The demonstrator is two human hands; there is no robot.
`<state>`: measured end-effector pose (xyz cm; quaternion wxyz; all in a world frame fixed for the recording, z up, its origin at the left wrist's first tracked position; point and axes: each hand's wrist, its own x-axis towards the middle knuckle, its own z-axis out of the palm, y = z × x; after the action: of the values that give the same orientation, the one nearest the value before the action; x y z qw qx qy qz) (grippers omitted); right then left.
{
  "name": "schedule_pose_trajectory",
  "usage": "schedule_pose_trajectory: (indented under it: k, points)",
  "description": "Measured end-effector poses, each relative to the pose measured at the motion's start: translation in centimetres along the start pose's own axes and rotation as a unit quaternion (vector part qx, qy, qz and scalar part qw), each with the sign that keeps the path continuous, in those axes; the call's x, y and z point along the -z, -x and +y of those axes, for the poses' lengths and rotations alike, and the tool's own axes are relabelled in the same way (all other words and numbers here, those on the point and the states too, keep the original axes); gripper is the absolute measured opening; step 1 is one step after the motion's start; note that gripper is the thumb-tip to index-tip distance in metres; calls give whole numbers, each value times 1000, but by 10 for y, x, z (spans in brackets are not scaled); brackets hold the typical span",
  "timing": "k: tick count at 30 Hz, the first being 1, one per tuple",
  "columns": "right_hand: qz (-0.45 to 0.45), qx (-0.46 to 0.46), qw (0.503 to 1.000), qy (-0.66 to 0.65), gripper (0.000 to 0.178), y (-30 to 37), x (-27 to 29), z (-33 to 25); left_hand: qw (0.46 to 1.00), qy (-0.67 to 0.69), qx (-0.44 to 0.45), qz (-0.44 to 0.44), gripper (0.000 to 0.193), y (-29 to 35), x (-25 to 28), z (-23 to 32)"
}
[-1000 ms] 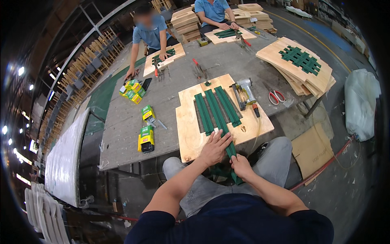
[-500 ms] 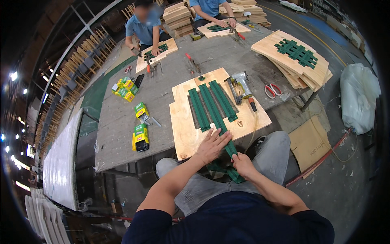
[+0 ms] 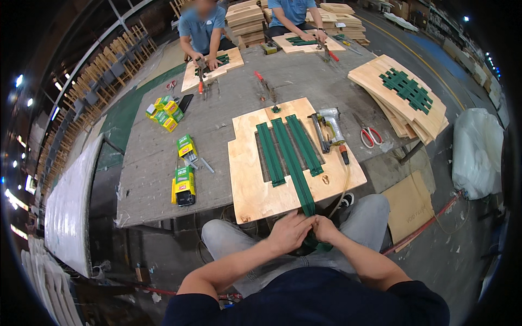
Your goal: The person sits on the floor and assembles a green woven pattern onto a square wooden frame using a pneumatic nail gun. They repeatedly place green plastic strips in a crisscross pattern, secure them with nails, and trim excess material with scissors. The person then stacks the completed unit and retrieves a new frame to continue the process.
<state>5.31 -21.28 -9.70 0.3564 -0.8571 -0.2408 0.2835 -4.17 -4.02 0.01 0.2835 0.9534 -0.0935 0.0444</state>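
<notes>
A pale wooden seat panel (image 3: 247, 182) with a cut-out lies on the table before me. Three green webbing straps (image 3: 298, 182) run lengthwise over its opening; the middle one is longest and hangs past the near edge toward my lap. There my right hand (image 3: 327, 230) grips that strap. My left hand (image 3: 288, 233) is closed on the strap beside it, the fingertips of both hands nearly meeting. The strap's loose end lies partly hidden under my hands. A pneumatic staple gun (image 3: 330, 124) with an orange hose fitting rests on the panel's right side.
Red-handled scissors (image 3: 371, 137) and stacked panels (image 3: 399, 103) with woven green webbing are on the right. Yellow-green staple boxes (image 3: 185, 185) stand at left. Red-handled pliers (image 3: 262, 81) lie beyond my panel. Two co-workers (image 3: 202, 32) work at the far side.
My left hand has left the panel's near edge and come back to the strap beside my right hand. The middle strap now hangs down at the panel's edge. My view has shifted slightly.
</notes>
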Motion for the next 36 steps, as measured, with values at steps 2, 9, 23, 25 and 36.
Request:
schedule_pose_trajectory:
  k: [2,9,23,25,36]
  points:
    - [-14,-41,999,31,34,-8,0,-13,976,105,185,-56,34,9,-4,3]
    - [-42,-33,998,16,29,-35,-3,-24,887,375,266,32,50,-29,-80,-62]
    - [10,-28,999,12,34,-49,114,-76,992,25,78,101,57,-48,-101,-108]
    - [186,-63,976,89,37,-110,179,-100,993,24,78,88,56,-51,-98,-109]
    - [185,-163,967,-69,32,-253,248,-77,997,8,71,40,54,-61,-85,-96]
